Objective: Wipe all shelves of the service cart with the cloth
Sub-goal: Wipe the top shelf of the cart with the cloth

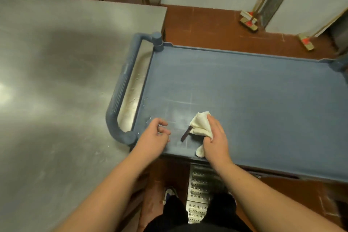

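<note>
The blue service cart's top shelf (pixel 254 88) fills the middle and right of the head view; its lower shelves are hidden beneath it. My right hand (pixel 216 137) grips a bunched cream cloth (pixel 200 125) and holds it down on the shelf near the front left corner. A dark tag (pixel 185 134) sticks out of the cloth to the left. My left hand (pixel 156 133) rests at the shelf's front left edge with its fingers loosely curled and nothing in it. White dusty smears show on the shelf between the hands.
A steel table (pixel 56 90) stands right against the cart's left handle (pixel 120 90). Two brooms (pixel 248 22) lean on the far wall over a red-brown floor. A perforated metal floor grate (pixel 199 194) lies under the cart's front edge by my feet.
</note>
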`<move>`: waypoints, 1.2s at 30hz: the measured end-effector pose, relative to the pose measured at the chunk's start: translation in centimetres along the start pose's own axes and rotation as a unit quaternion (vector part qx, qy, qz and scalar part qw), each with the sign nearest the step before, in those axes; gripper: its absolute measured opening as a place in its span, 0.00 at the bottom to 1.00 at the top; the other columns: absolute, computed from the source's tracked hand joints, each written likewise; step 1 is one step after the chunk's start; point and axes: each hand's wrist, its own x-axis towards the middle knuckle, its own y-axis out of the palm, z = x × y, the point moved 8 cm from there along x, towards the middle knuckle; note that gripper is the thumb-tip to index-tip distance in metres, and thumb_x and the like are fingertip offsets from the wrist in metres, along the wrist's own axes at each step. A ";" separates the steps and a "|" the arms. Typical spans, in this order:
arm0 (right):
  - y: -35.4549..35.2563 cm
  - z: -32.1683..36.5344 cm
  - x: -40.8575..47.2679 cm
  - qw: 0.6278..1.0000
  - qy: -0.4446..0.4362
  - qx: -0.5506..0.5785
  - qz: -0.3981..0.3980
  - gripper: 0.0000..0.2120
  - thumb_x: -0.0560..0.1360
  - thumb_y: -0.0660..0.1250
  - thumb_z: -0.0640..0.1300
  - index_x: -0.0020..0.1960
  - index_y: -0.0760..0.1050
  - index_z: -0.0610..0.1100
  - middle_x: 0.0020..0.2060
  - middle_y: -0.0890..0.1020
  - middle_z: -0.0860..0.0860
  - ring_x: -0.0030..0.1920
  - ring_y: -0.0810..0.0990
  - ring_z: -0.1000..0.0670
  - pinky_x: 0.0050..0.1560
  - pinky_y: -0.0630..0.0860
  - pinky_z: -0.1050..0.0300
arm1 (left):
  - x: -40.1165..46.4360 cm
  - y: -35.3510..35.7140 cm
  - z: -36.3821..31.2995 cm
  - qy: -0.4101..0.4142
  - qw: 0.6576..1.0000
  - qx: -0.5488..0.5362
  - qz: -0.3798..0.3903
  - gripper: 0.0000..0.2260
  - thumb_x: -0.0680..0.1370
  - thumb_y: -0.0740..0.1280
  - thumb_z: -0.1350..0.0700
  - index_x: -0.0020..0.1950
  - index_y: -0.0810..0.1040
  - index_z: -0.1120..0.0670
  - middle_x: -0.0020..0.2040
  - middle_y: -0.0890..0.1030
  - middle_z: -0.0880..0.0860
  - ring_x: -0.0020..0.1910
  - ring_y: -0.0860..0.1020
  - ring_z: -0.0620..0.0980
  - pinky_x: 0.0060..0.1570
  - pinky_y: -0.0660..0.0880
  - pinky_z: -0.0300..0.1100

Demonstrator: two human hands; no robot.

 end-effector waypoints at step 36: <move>-31.9 -22.0 0.2 0.991 -0.016 -0.121 -0.058 0.38 0.71 0.56 0.24 0.75 0.69 0.51 0.78 0.63 0.50 0.80 0.54 0.47 0.71 0.44 0.74 | -2.3 38.3 -11.7 0.053 0.984 0.095 0.139 0.07 0.78 0.63 0.61 0.52 0.71 0.50 0.41 0.80 0.51 0.39 0.81 0.49 0.34 0.73 0.41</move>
